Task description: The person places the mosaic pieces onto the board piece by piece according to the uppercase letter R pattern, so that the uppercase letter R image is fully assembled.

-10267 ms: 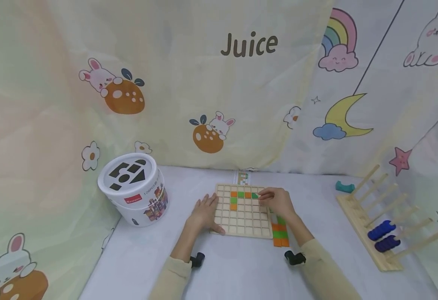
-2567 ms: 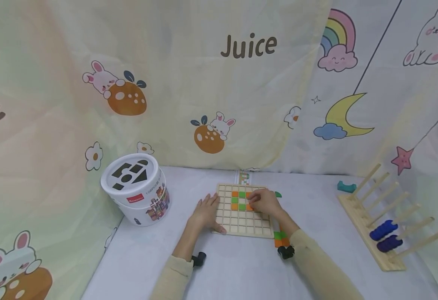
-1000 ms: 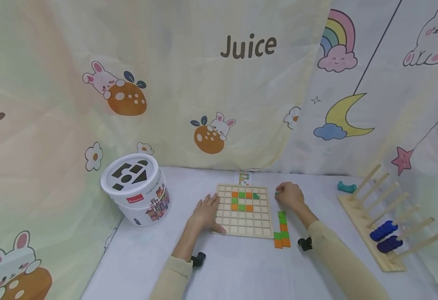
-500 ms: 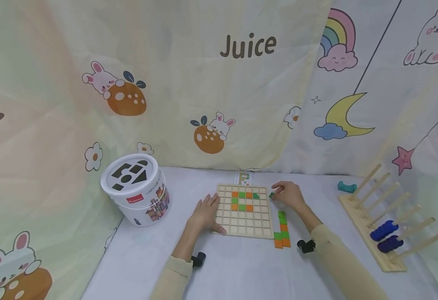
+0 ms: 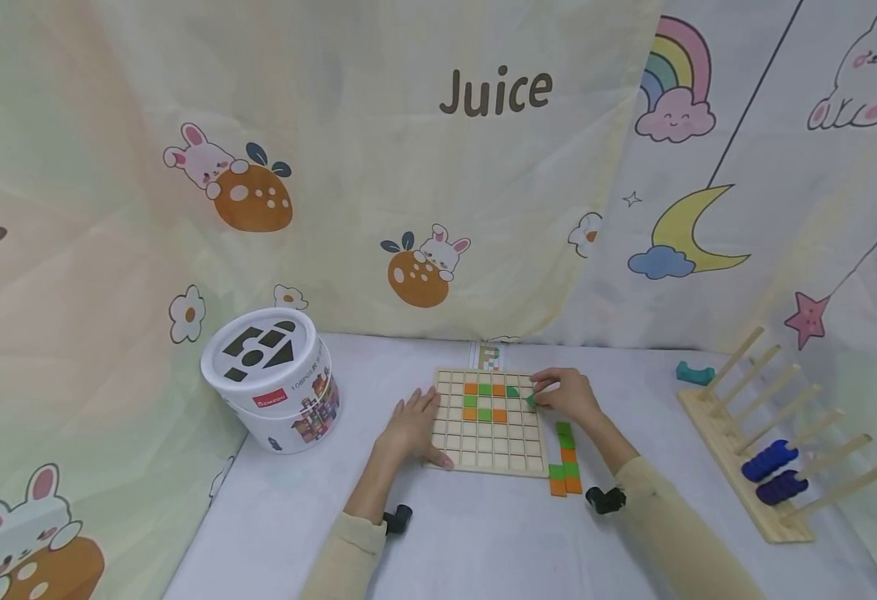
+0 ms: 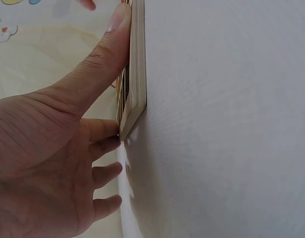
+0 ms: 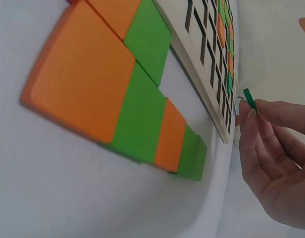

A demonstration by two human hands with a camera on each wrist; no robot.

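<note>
Loose tiles (image 5: 571, 471) on the bench (image 5: 483, 533) right of the board (image 5: 487, 448), left hand (image 5: 410, 427) with fingers spread wide, touching the board's left side, right hand (image 5: 569, 397) pinching a green piece (image 5: 532, 402) over the right edge, half a second ago just outside it

Grid board (image 5: 487, 446) is mid-table (image 5: 476, 533), left hand (image 5: 408, 429) on its left edge, thumb at the near left corner. Right hand (image 5: 569, 394) is over by the far right corner, pinching a tile (image 5: 531, 401) at the right edge. Set tiles (image 5: 485, 389) sit in the board's back half, spare tiles (image 5: 569, 456) just right of it, towards the near corner. Pattern card's (image 5: 488, 357) right behind the board. Shape-sorter bucket (image 5: 269, 392) is off left, peg rack (image 5: 739, 467) well off right, arched block (image 5: 695, 374) just behind that. Curtain (image 5: 363, 283) at the back.
</note>
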